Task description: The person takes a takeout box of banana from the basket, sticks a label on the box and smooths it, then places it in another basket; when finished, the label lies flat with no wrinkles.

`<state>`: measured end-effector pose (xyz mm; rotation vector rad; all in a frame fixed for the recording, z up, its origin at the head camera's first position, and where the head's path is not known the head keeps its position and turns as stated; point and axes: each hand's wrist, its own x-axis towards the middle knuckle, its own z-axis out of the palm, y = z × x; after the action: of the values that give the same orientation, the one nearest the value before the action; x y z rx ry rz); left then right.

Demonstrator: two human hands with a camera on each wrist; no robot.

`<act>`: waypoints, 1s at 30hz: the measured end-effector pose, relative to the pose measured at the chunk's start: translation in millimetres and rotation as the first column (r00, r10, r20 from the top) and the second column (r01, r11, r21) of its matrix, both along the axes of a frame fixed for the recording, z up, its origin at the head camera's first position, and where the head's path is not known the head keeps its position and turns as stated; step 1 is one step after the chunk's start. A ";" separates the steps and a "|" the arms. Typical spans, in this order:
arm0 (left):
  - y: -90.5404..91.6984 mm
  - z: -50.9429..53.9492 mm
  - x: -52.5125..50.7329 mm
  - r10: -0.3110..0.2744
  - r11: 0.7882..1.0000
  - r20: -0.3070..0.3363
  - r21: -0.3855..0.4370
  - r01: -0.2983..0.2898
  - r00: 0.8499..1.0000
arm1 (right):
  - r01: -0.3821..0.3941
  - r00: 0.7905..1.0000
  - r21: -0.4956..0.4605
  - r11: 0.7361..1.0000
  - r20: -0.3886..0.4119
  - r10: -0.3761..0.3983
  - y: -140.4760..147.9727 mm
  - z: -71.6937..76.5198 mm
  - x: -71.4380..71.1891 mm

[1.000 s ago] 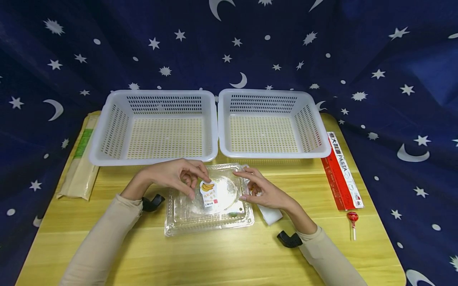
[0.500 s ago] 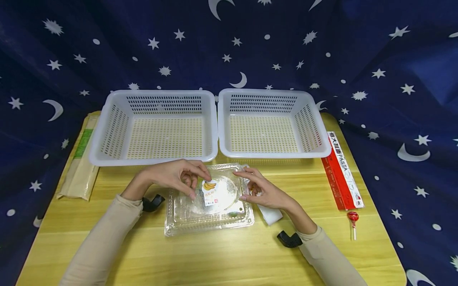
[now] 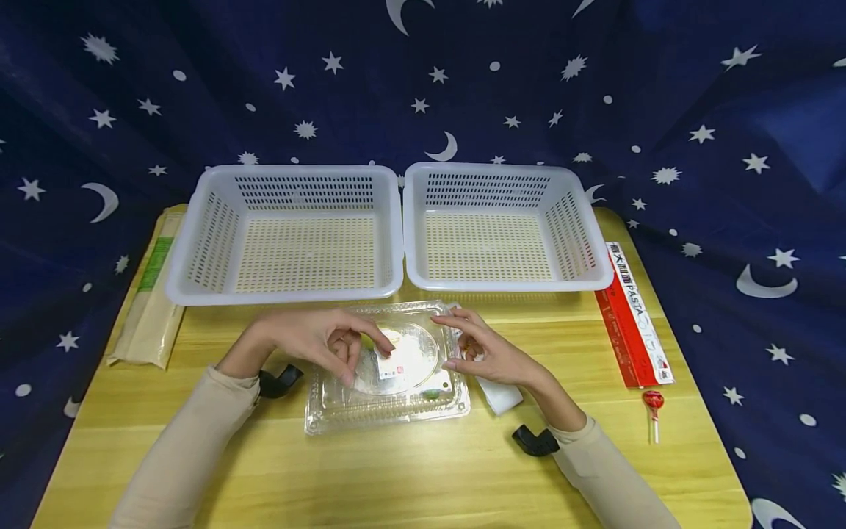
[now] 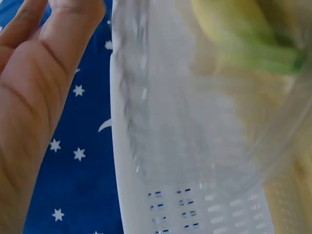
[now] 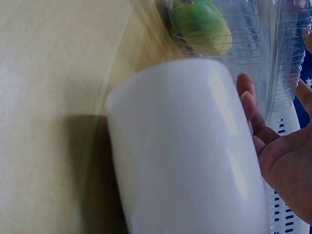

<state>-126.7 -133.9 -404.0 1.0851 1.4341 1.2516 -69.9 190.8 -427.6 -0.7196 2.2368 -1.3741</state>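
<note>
We see the clear plastic container lying flat on the table, just below the two baskets. Its top seems to be over its contents, which look to include a green and yellow fruit. That part we judge done, though we cannot tell whether the rim is fastened all round. A printed label shows at its middle, partly hidden by a fingertip.

The left hand is arched at the container's ten o'clock, thumb and index apart with nothing seen between them; we cannot tell whether a fingertip touches the label. The right hand, at three o'clock, curves loosely by the edge, apparently without a grip. With neither hand visibly holding it, we judge this handling unfinished.

Just beside the container, toward four o'clock, lies a white cylinder. Farther out, we find the left basket at eleven, the right basket at one, a beige packet toward nine, and a pasta box and a red lollipop around three.
</note>
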 end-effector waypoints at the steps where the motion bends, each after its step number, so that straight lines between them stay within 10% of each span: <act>1: 0.5 0.0 0.8 -0.014 1.000 0.011 -0.024 0.014 1.000 | 0.000 1.000 -0.001 1.000 0.001 0.000 0.1 -0.4 -0.2; 22: 2.4 -2.7 6.7 -0.004 1.000 0.034 -0.014 0.005 0.999 | -0.006 1.000 -0.002 1.000 0.001 0.006 -0.1 -1.0 -0.5; 30: -2.8 -6.1 6.5 0.012 1.000 0.029 -0.016 -0.011 1.000 | 0.009 1.000 0.017 1.000 -0.005 -0.009 8.1 -31.2 -5.5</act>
<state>-120.2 -136.7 -410.1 1.0453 1.4279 1.2575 -75.3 198.9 -458.7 -0.7090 2.2558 -1.3568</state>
